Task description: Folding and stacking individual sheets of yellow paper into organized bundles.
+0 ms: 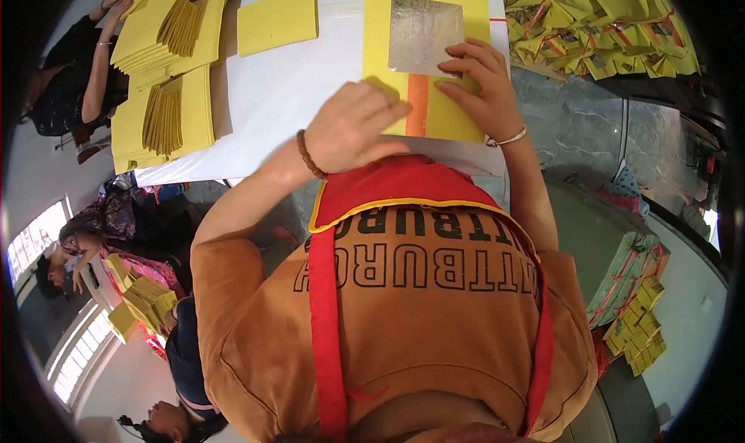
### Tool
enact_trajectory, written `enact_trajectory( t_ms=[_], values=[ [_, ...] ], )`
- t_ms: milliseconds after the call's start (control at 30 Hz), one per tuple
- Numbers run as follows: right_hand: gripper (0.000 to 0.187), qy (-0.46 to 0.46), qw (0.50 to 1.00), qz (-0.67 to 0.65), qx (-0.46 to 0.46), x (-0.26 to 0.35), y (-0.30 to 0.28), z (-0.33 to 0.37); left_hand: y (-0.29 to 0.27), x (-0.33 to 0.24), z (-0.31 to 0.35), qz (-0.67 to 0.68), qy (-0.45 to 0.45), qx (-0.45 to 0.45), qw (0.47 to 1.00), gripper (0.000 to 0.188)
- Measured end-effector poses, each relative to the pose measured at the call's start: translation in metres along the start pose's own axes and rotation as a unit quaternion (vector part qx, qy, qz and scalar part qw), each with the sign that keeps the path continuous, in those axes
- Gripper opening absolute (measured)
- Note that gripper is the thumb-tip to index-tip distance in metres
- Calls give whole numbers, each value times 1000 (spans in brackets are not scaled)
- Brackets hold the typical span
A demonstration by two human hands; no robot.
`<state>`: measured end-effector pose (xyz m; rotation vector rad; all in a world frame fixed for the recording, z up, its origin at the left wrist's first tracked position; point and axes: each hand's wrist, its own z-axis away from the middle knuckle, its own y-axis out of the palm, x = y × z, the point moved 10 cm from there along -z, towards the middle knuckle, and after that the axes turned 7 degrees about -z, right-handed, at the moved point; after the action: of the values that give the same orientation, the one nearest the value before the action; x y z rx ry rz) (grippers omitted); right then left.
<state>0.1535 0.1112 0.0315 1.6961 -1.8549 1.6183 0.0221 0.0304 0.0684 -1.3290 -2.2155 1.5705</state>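
Note:
In front of me on the white table lies a sheet of yellow paper [450, 121], or a stack of such sheets. An orange stripe [417, 105] runs down its middle, and a silver foil square [425, 35] lies across the stripe. My right hand [483, 90] rests on the paper's right side, fingers apart, with fingertips at the foil's lower right corner. Over the paper's lower left edge is my left hand [353, 125], its thumb apart from the loosely bent fingers and nothing visible in it. Whether its fingertips touch the paper I cannot tell.
Piles of folded yellow paper [167, 86] stand on the table's left, beside a flat yellow packet [278, 21]. Bundled yellow papers [597, 27] lie far right. A green wrapped bale [597, 233] is at my right. Other people [85, 78] are along the left.

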Motion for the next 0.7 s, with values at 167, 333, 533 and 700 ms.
enact_trajectory(
  t_ms=[167, 333, 533, 700],
  values=[
    [18, 0, 998, -62, 12, -8, 1, 1, 13, -9, 4, -47, 15, 49, 998, 35],
    [18, 85, 965, -247, 25, -37, 1, 15, 5, 8, -4, 65, -29, 35, 997, 20],
    [42, 51, 959, -278, 9, -37, -1, 14, 22, 42, -2, 202, -214, 125, 947, 14],
    [43, 52, 959, -280, 7, -40, 1, 14, 30, 53, 3, 217, -258, 150, 929, 17]
  ],
)
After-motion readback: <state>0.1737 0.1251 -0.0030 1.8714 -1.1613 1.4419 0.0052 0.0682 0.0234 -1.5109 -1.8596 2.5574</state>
